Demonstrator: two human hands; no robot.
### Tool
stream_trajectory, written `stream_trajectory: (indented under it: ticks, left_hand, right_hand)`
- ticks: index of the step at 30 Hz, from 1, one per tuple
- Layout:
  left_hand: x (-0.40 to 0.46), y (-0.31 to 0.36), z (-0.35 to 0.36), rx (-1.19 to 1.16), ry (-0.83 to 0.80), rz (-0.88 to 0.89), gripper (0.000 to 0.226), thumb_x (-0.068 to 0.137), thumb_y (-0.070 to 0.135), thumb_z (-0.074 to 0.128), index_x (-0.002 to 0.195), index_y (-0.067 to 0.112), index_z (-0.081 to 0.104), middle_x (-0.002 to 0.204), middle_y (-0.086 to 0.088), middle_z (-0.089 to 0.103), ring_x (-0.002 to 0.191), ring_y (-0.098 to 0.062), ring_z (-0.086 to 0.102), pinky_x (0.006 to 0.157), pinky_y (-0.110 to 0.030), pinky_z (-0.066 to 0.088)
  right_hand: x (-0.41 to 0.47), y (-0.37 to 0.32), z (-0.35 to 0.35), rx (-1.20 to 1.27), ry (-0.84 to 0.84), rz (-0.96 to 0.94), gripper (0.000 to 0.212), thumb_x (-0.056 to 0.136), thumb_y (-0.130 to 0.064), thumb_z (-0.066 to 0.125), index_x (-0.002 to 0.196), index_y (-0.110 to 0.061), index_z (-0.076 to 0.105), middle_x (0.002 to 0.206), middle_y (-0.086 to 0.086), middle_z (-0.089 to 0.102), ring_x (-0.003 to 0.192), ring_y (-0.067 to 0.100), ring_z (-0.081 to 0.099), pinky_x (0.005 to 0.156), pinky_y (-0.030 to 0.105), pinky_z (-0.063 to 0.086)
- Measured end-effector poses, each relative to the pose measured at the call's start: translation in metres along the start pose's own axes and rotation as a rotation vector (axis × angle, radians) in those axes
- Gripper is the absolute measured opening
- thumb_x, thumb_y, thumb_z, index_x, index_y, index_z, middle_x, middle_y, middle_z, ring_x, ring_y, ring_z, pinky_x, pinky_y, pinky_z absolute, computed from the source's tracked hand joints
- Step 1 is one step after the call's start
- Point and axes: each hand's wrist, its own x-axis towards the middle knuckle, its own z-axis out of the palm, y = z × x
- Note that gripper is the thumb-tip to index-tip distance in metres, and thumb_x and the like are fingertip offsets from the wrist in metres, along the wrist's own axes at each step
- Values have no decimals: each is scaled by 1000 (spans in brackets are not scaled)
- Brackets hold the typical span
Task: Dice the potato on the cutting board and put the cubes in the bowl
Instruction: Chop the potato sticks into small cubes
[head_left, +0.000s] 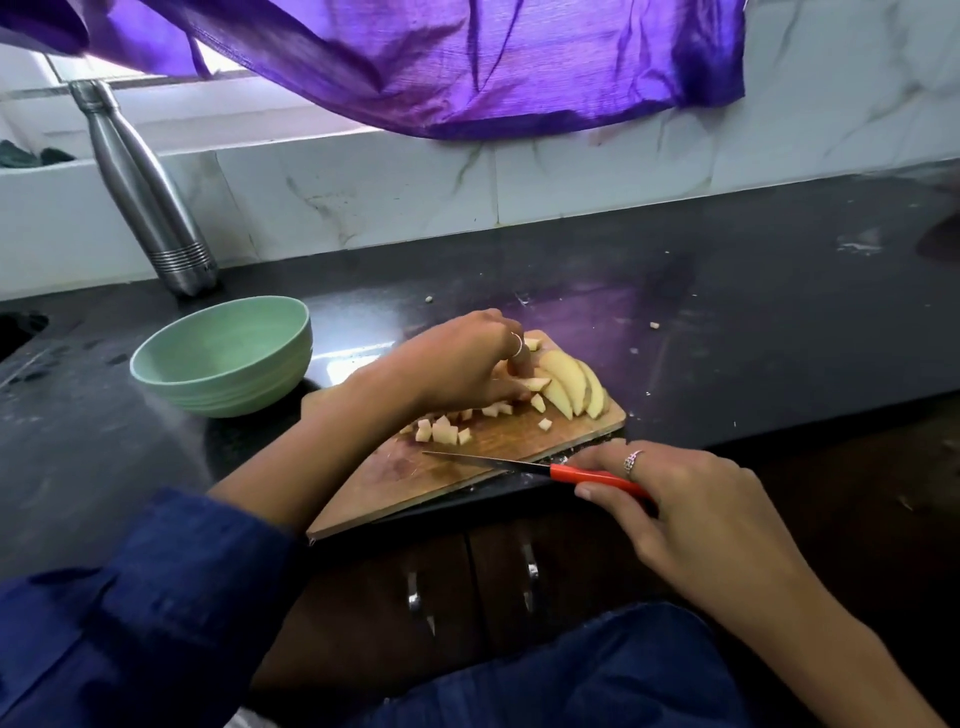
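Note:
A wooden cutting board (467, 467) lies on the dark counter. Several potato slices (571, 382) are fanned out at its far right corner, and several small potato cubes (441, 430) lie near the board's middle. My left hand (457, 366) reaches over the cubes, its fingers curled down onto potato pieces beside the slices. My right hand (670, 499) grips the red handle of a knife (498, 461), whose blade lies low across the board's near edge. A green bowl (156, 371) stands to the left of the board; its visible inside looks empty.
A steel bottle (140, 192) stands behind the bowl against the marble backsplash. A purple cloth (441, 67) hangs overhead. A few potato bits (654, 325) are scattered on the counter. Cabinet doors with metal handles (531, 577) are below the counter edge.

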Motion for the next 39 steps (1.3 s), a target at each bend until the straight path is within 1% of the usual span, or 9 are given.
stream_trajectory:
  ticks: [6,11,17,19,22,26,30,35,39]
  left_hand:
    - [-8,0,-8,-308,152,-66,16,84,28,68,99,21,71,97,8,68,85,0,58,71,-2,38]
    - [-38,6,-37,-569,365,-132,16,89,18,61,104,21,67,94,4,71,83,-7,65,82,-22,52]
    - [-102,3,-31,-464,472,-320,16,90,35,57,98,28,70,77,7,70,59,-18,66,67,-33,55]
    - [-117,3,-14,-397,473,-315,27,89,43,58,97,22,72,68,12,67,53,-5,62,64,-25,52]
    - [-132,3,13,-195,425,-228,40,87,43,49,97,14,74,81,6,65,66,-3,56,64,-17,46]
    - [-141,5,32,-146,379,-303,46,87,48,41,104,20,73,96,9,60,84,-10,57,66,-36,54]
    - [-142,9,32,-160,441,-339,30,85,41,57,104,22,72,95,8,60,84,-11,58,65,-38,55]
    - [-144,15,35,-163,523,-370,13,80,22,73,91,16,73,87,7,61,77,-9,56,66,-36,54]
    - [-140,16,37,-164,560,-382,12,81,22,73,91,15,74,85,6,63,76,-9,55,66,-33,53]
  right_hand:
    - [12,1,5,-39,-3,-6,18,81,-41,66,99,-38,67,77,-16,68,63,9,66,45,27,50]
    - [39,-1,6,-75,-96,7,24,88,-47,53,111,-45,61,89,-16,67,78,15,66,58,28,43]
    - [55,3,-1,-42,-153,86,27,89,-52,49,114,-47,57,86,-16,62,78,11,59,65,27,43]
    - [51,8,-5,-18,-158,130,25,88,-51,52,111,-47,59,78,-16,54,73,11,55,61,26,38]
    - [42,13,-8,-26,-152,159,25,88,-49,52,111,-45,59,76,-14,55,72,14,56,58,27,38]
    - [30,5,-4,-16,-137,146,26,88,-46,52,111,-39,60,72,-9,59,64,13,52,55,27,38]
    - [14,-14,6,2,-45,93,28,85,-43,53,109,-33,63,63,-15,53,53,6,47,48,23,40]
    - [-11,-45,18,139,74,74,34,84,-32,60,117,-26,65,76,-15,67,56,-1,52,49,9,38]
    - [-20,-62,30,140,152,1,32,91,-29,55,120,-18,64,81,-7,70,57,7,63,46,27,54]
